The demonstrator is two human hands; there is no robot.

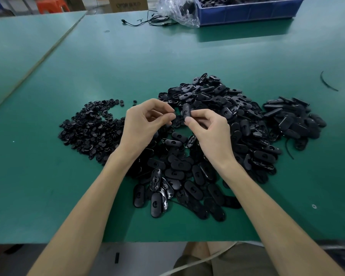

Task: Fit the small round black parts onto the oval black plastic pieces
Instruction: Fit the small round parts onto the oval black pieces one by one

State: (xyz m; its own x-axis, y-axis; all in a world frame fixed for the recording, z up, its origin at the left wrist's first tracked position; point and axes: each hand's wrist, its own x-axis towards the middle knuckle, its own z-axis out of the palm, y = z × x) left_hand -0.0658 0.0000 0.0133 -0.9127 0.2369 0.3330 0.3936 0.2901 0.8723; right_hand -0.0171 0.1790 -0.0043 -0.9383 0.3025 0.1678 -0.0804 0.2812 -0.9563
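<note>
My right hand [207, 130] pinches one oval black piece [186, 110] upright above the big heap of oval black pieces [207, 156]. My left hand [145, 124] hovers just left of it with fingers curled and fingertips together; whether a small round part sits between them is hidden. A pile of small round black parts [92, 128] lies on the green table [127, 62] to the left of my left hand. A smaller stack of oval pieces [293, 120] lies at the right.
A blue bin [247, 12] full of black parts and a crumpled clear plastic bag [177, 10] stand at the table's far edge, with a thin black cable [147, 21] beside them. A black cable tie [327, 81] lies at far right. The table's near edge runs just below my forearms.
</note>
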